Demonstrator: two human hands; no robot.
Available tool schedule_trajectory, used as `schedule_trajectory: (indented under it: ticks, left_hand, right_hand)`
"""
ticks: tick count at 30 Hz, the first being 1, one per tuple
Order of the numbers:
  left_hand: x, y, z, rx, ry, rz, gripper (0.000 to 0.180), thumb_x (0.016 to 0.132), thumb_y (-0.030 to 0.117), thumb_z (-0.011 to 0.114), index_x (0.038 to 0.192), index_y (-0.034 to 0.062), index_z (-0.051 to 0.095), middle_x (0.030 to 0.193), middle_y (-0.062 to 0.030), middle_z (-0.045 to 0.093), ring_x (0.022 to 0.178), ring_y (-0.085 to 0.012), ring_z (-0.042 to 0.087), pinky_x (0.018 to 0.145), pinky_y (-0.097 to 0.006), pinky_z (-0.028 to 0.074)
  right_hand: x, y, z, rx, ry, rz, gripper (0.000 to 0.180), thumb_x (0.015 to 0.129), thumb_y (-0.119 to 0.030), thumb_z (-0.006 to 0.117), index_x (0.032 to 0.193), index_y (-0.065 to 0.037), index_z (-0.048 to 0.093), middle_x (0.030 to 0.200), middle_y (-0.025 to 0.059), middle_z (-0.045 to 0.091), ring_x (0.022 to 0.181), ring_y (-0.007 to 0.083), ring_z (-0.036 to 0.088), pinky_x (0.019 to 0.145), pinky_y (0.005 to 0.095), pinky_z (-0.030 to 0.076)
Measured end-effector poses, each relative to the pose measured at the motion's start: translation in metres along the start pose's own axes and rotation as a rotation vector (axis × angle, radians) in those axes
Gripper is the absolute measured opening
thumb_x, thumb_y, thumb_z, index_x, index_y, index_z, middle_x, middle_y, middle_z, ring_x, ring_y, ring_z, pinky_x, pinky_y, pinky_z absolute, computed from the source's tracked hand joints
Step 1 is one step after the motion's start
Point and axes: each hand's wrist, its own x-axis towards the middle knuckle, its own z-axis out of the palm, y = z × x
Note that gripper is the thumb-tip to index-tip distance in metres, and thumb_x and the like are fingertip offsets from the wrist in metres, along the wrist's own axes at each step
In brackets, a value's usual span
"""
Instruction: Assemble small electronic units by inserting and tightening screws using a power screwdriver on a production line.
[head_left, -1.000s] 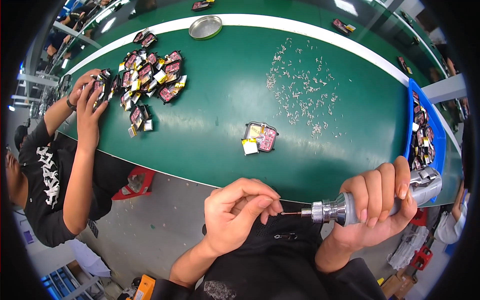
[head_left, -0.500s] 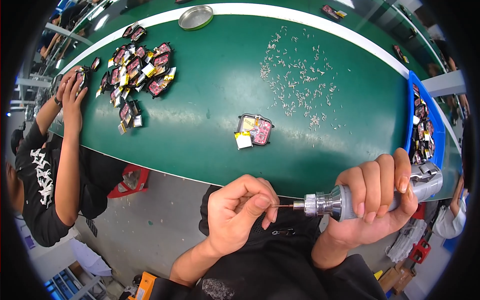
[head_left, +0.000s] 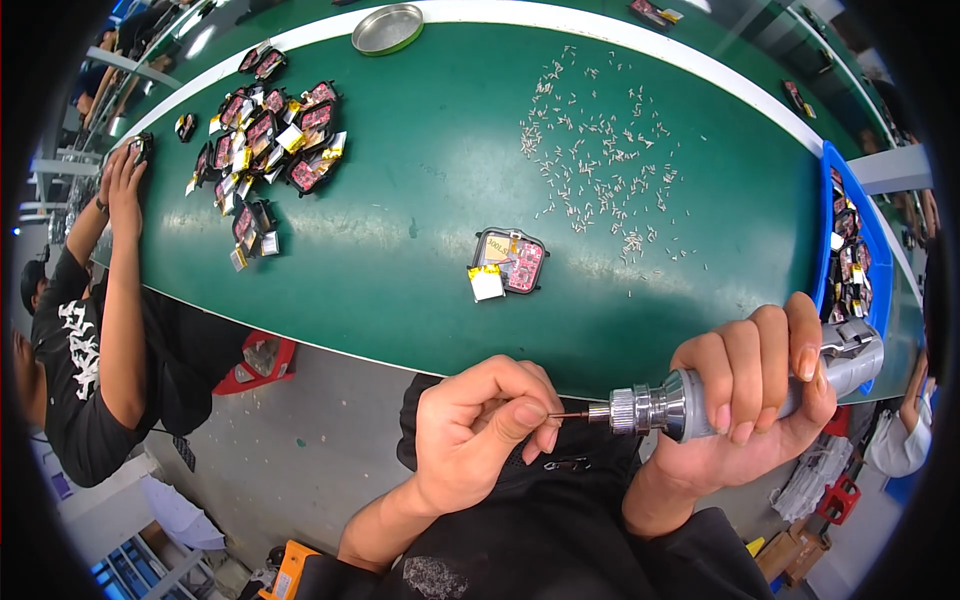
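Observation:
My right hand [head_left: 745,395] is wrapped round the grey body of an electric screwdriver [head_left: 685,402], held level over my lap with its thin bit [head_left: 572,414] pointing left. At the bit's tip, the thumb and forefinger of my left hand [head_left: 487,425] are pinched together. Whatever lies between those fingertips is too small to make out. On the bench ahead, apart from both hands, lies an open black device housing [head_left: 541,262] with a pink circuit board [head_left: 524,265] and a white-and-yellow battery [head_left: 487,284] overhanging its lower left edge.
Many tiny screws [head_left: 600,180] are scattered over the green bench [head_left: 420,190]. Further left is a pile of similar opened housings [head_left: 262,135]; a round metal tin [head_left: 388,30] sits behind. A blue bin [head_left: 880,265] of housings stands at right. A co-worker's hands [head_left: 122,185] rest at far left.
My hands and the screwdriver hold nearly the same pose. The co-worker's hands have shifted left along the bench, away from the pile. The view has moved slightly.

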Motion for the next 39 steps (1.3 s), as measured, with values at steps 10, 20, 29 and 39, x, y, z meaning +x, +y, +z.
schedule_trajectory:
  ticks: [10,20,29,39]
  left_hand:
    - [0.011,0.021,-0.007,0.556,-0.131,0.051,0.010,0.087,0.001,0.061,0.080,-0.0047,0.057,0.069,-0.0079,0.059,0.056,-0.0102,0.053,0.049,-0.024,0.041]
    - [0.014,0.016,0.005,0.417,0.038,-0.010,0.005,0.088,-0.005,0.056,0.083,-0.0048,0.056,0.074,-0.0074,0.059,0.062,-0.0093,0.055,0.056,-0.021,0.045]
    - [0.011,0.001,0.006,0.074,-0.025,-0.100,0.021,0.100,0.017,0.045,0.085,0.0014,0.045,0.075,-0.0075,0.054,0.059,-0.0062,0.044,0.050,-0.019,0.035]
    - [0.011,-0.002,0.006,0.029,-0.051,-0.095,0.020,0.100,0.015,0.045,0.086,0.0007,0.046,0.077,-0.0078,0.054,0.059,-0.0053,0.043,0.050,-0.018,0.035]
  right_hand:
    - [0.004,-0.002,0.001,-0.050,0.008,0.039,0.014,0.087,-0.010,0.052,0.083,-0.008,0.038,0.056,0.0011,0.041,0.045,0.0107,0.041,0.048,0.0267,0.038]
    - [-0.001,-0.003,-0.005,-0.034,0.072,0.011,0.010,0.088,-0.010,0.048,0.084,-0.006,0.040,0.056,0.0010,0.039,0.045,0.0102,0.039,0.048,0.0264,0.037]
    - [0.000,-0.005,-0.006,-0.009,0.034,-0.077,0.009,0.090,-0.017,0.044,0.087,-0.008,0.043,0.060,0.0010,0.043,0.049,0.0121,0.042,0.054,0.0286,0.038]
    - [0.001,-0.002,-0.001,-0.030,0.077,-0.064,0.012,0.086,-0.009,0.054,0.084,-0.008,0.042,0.057,0.0000,0.040,0.047,0.0091,0.039,0.051,0.0254,0.036]
